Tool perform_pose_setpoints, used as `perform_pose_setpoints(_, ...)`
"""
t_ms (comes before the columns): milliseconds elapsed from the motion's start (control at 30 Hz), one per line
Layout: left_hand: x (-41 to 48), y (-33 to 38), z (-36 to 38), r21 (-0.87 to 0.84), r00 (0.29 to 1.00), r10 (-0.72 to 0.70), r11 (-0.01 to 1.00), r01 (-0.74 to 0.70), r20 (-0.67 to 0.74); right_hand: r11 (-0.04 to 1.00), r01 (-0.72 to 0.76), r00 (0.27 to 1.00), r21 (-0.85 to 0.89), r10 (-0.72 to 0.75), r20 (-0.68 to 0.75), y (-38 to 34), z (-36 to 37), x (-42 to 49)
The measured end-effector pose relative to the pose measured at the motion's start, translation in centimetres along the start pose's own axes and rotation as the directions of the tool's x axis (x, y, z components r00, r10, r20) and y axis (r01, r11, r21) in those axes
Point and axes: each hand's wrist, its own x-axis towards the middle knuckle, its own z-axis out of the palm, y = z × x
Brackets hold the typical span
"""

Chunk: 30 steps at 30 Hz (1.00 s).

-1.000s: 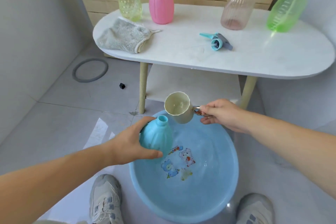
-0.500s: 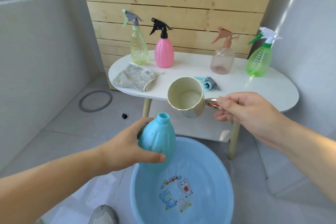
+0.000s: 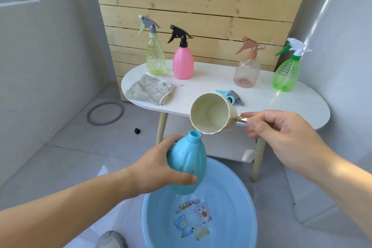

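Observation:
My left hand (image 3: 161,169) grips a blue bottle (image 3: 188,162) with no cap, its open neck pointing up, over a blue basin (image 3: 241,197) on the floor. My right hand (image 3: 281,133) pinches the metal handle of a cream cup (image 3: 211,113). The cup is tipped on its side, with its lower rim just above and to the right of the bottle's neck. A blue spray head (image 3: 230,96) lies loose on the white table (image 3: 281,102) behind the cup.
On the table stand a yellow-green spray bottle (image 3: 156,58), a pink one (image 3: 182,62), a clear brownish one (image 3: 247,71) and a green one (image 3: 286,74), beside a grey cloth (image 3: 150,91). A grey ring (image 3: 105,113) and a small black piece (image 3: 137,131) lie on the floor. A shoe (image 3: 111,239) is at the bottom edge.
Both hands rose from the basin. The cup has tipped further onto its side above the bottle's neck. My view lifted, showing the whole table and wooden wall.

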Motion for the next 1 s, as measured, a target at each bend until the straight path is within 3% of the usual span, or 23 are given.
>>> perform_pose_setpoints(467, 0.0, -0.7, 0.2, -0.002, 1.000, -0.007, 1.000, 0.007, 0.006, 0.994, 0.109, 0.994, -0.031, -0.110, -0.014, -0.4, 0.3, -0.2)
perform_pose_setpoints(1000, 0.3, -1.1, 0.3, 0.012, 1.000, -0.005, 1.000, 0.005, 0.004, 0.989, 0.136, 0.990, -0.065, -0.139, -0.037, -0.5, 0.6, -0.4)
